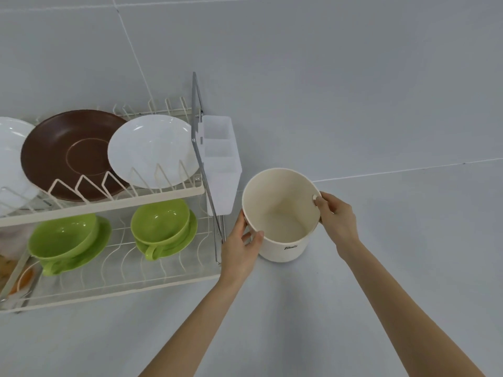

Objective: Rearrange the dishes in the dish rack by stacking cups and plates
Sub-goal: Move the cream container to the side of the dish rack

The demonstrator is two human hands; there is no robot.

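Head view shows us holding a cream canister at centre right of the frame, standing on the grey counter just right of the dish rack. Our left hand wraps its near-left wall, thumb across the front below the rim; our right hand pinches the far-right rim, thumb hooked inside. Both are clamped on it.

On the rack's upper tier, left of centre, lie a brown plate and a white plate, the white one overlapping the brown one's right edge, with another white plate at the left edge of frame. Below sit two green cups on green saucers. A white cutlery holder hangs on the rack's right end.

We judge the canister empty, rigid and fairly light, its smooth glaze likely slippery; opposed grips at the rim and wall suit it. Plates and cups look breakable, best taken by their edges and handles.
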